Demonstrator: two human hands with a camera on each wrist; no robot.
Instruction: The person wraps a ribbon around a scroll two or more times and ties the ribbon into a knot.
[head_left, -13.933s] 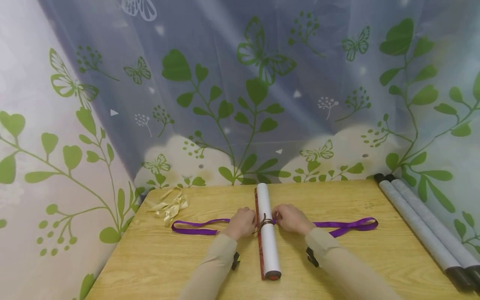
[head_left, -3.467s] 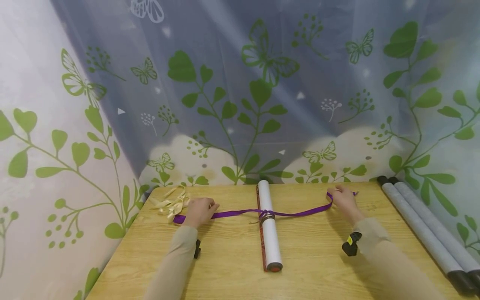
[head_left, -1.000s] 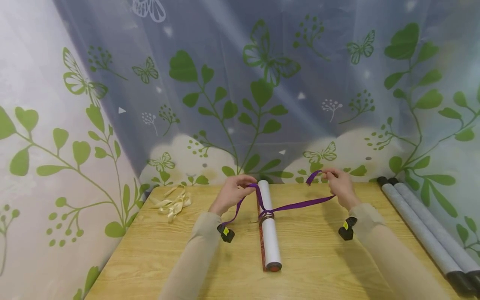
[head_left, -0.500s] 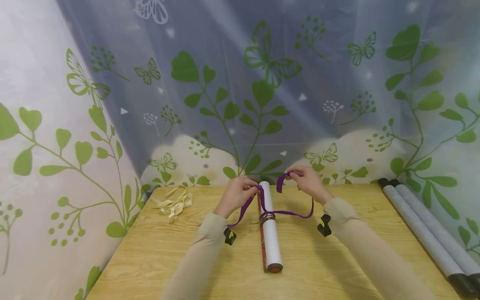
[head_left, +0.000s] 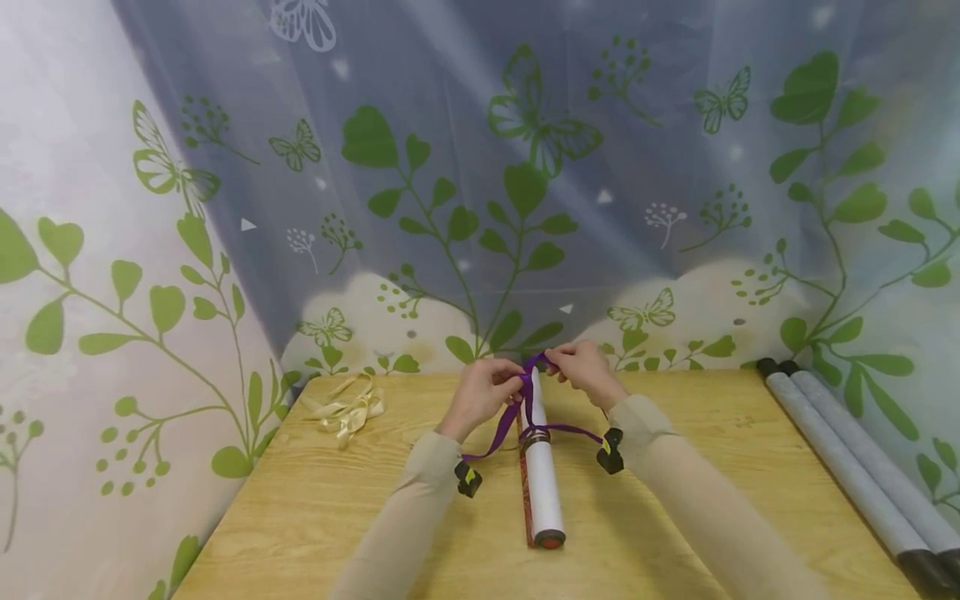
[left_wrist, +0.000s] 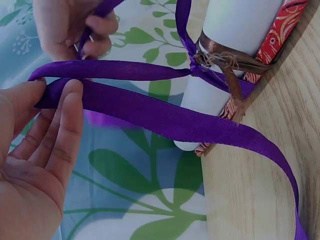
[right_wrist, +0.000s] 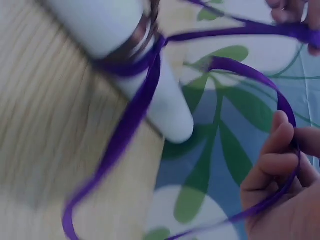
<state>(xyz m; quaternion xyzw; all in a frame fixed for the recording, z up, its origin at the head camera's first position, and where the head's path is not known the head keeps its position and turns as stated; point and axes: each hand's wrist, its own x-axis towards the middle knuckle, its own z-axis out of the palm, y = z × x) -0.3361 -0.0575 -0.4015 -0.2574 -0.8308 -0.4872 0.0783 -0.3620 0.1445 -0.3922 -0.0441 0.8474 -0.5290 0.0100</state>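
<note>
A white rolled scroll (head_left: 544,492) with a red patterned strip (left_wrist: 280,32) along one side lies lengthwise on the table. Around its middle run a frayed brown tie (left_wrist: 242,61) and a purple ribbon (left_wrist: 165,112), which crosses in a knot there. Above the scroll's far end, my left hand (head_left: 480,396) pinches one ribbon length, doubled into a loop, between thumb and fingers. Just right of it, my right hand (head_left: 588,375) holds the other length between thumb and curled fingers, its loose end reaching toward the loop. In the right wrist view, that length (right_wrist: 130,120) hangs in a slack curve.
A heap of cream ribbon (head_left: 348,408) lies at the table's back left. Two grey rolls with black ends (head_left: 840,450) lie along the right edge. A patterned curtain (head_left: 465,167) hangs right behind the wooden table (head_left: 300,517).
Earlier both ribbon lengths were stretched out sideways. The left hand has since lifted its length into a loop, and the right hand has moved left with its end, up close to the left hand.
</note>
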